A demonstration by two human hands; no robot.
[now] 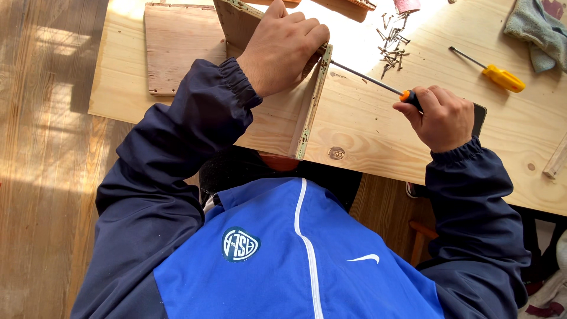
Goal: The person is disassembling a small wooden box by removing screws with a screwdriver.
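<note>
Fingers (307, 29) of left hand (282, 47) curled over upright wooden panel (277, 121) on pine desk (366, 130), right hand (443, 118) clenched around orange-handled screwdriver (378, 84), its tip at the panel's metal edge strip (313, 103), loose screws (393, 44) and yellow screwdriver (493, 72) lying beyond.

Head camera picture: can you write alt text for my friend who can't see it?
A person's right hand holds a screwdriver against an upright wooden board, which the left hand steadies on a wooden table. Loose screws and a yellow screwdriver lie nearby.
</note>
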